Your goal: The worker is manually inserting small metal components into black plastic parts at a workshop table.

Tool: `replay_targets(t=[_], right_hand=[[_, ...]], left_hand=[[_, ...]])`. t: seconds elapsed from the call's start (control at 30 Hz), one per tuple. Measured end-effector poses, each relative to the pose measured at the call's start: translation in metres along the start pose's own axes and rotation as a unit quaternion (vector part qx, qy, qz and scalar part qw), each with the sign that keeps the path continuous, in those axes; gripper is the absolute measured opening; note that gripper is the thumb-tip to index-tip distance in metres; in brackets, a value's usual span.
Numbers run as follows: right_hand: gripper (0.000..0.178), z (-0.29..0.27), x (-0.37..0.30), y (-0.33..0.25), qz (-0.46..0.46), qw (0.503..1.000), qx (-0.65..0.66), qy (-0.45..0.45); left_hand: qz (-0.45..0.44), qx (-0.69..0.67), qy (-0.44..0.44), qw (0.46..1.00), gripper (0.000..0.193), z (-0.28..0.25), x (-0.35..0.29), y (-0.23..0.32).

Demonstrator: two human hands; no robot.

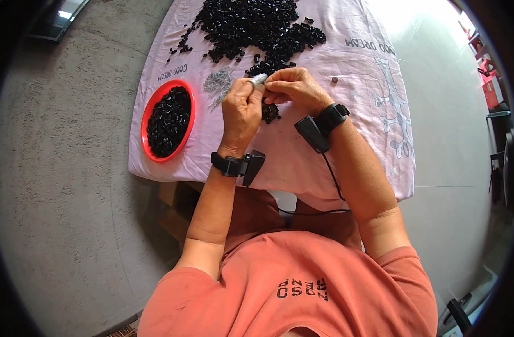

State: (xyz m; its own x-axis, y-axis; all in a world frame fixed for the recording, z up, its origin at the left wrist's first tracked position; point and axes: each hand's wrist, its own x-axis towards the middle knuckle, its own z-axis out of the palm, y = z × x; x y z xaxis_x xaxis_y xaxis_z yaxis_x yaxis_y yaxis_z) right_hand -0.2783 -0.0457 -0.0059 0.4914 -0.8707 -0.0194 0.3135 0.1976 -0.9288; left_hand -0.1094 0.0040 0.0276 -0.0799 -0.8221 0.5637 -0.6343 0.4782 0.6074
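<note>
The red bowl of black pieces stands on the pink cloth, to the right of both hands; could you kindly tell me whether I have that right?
Not quite on the side: the head view shows the red bowl of black pieces on the pink cloth, to the left of both the left hand and the right hand.

Counted over the tabletop (302, 168): left hand (239, 109) and right hand (302, 90), two; wrist straps (331, 118), two; black wrist devices (255, 167), two; silvery piece (258, 80) between, one. Near the left edge: red bowl (144, 128), one; inward, pin pile (217, 82), one. Toward the far edge: black pieces (246, 25), too many to count. Rightward: small dark piece (334, 80), one.
</note>
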Motion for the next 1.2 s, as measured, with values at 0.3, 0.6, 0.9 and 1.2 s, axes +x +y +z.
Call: replay_targets(t=[0.3,0.6,0.9,1.2], right_hand=[[0.019,-0.010,0.002,-0.005,-0.018,0.999,0.018,0.040],[0.017,-0.022,0.004,0.000,-0.021,0.998,0.036,0.053],[0.018,-0.021,0.004,0.000,-0.026,0.998,0.025,0.045],[0.019,-0.011,0.002,-0.004,-0.006,0.998,-0.033,0.046]], left_hand=[[-0.151,-0.012,-0.017,0.988,0.013,-0.039,-0.034,-0.046],[-0.143,0.073,-0.010,0.987,0.018,-0.039,-0.050,-0.046],[-0.131,0.098,-0.009,0.986,0.014,-0.030,-0.041,-0.043],[-0.126,0.125,-0.033,0.984,0.015,-0.029,-0.039,-0.035]])
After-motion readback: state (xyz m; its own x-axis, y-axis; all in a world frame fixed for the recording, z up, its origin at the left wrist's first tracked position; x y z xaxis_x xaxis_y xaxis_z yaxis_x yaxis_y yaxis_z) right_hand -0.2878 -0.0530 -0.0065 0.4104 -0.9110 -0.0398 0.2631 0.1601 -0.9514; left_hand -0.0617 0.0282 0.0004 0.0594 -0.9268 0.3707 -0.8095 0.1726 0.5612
